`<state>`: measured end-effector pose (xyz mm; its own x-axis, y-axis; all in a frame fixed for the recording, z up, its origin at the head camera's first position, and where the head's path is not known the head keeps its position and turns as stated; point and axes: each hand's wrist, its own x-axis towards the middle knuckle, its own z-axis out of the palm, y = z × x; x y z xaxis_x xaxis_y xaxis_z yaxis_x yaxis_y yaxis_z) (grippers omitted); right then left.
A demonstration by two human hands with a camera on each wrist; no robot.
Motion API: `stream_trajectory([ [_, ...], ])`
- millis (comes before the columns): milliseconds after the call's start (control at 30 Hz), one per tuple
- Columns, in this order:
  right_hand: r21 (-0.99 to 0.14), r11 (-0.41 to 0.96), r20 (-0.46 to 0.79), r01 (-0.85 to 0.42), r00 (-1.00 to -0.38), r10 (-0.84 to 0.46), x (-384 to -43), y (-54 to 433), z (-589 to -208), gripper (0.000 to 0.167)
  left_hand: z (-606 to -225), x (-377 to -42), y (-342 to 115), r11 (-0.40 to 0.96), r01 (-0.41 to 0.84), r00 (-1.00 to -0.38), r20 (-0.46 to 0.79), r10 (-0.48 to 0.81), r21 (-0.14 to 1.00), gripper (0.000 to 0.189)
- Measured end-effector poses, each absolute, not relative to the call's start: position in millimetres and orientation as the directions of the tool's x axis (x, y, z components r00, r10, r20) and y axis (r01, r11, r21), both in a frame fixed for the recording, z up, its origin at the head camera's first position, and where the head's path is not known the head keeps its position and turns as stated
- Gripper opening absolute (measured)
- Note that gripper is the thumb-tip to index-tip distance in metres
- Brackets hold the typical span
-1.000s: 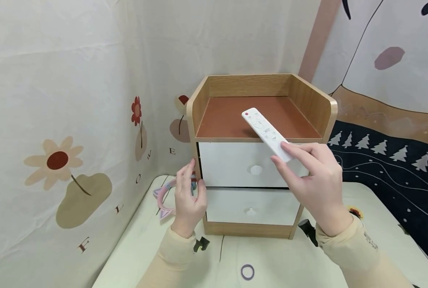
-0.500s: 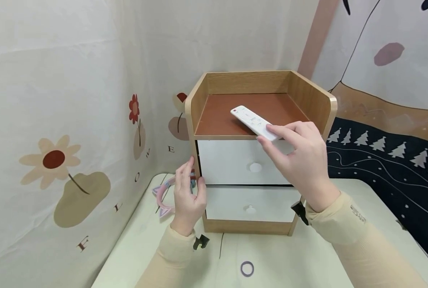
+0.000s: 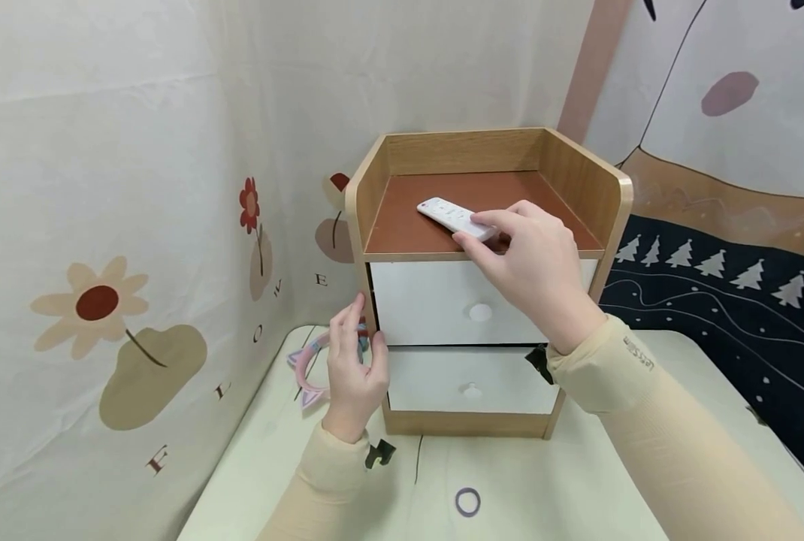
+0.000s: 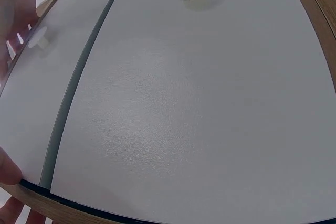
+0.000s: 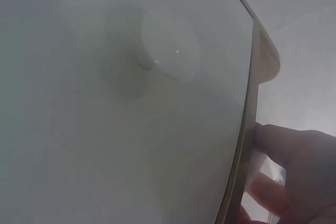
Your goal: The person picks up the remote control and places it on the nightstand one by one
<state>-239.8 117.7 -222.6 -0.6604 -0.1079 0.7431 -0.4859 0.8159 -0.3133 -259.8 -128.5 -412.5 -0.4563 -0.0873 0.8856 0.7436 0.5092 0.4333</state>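
A white remote control is pinched at its near end between the thumb and fingers of my right hand. It tilts low over the brown top shelf of a small wooden cabinet; whether it touches the shelf I cannot tell. My left hand rests at the cabinet's left front edge, fairly straight fingers along the side, thumb by the front. In the left wrist view that thumb touches the edge near the drawer gap. Most of the remote is hidden in the right wrist view, behind my hand and the shelf edge.
Two white drawers, the upper drawer and lower drawer, have round knobs. A pink cat-ear headband lies left of the cabinet. On the pale tabletop is a purple ring. Printed cloth hangs behind and left.
My right hand has carried the remote left, away from me and down toward the shelf, tilting it flatter. The left hand has stayed at the cabinet's side. The view has shifted slightly.
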Motion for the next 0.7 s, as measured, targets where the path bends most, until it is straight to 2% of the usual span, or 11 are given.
stream_trajectory([
  [133,-0.326,0.847,0.655,-0.420,-0.746,-0.118,-243,114,-213,0.034,-412,-259,-127,0.512,0.749,-0.445,0.892,-0.081,0.421,0.067],
  [300,-0.305,0.878,0.578,-0.370,-0.804,-0.138,-252,107,-200,0.037,-411,-259,-127,0.507,0.745,-0.460,0.884,-0.079,0.433,0.066],
  [500,-0.284,0.892,0.521,-0.352,-0.837,-0.164,-267,98,-189,0.034,-411,-258,-128,0.501,0.741,-0.474,0.877,-0.081,0.447,0.065],
  [700,-0.268,0.905,0.483,-0.331,-0.859,-0.172,-277,89,-184,0.032,-410,-259,-127,0.501,0.753,-0.450,0.889,-0.081,0.427,0.066],
])
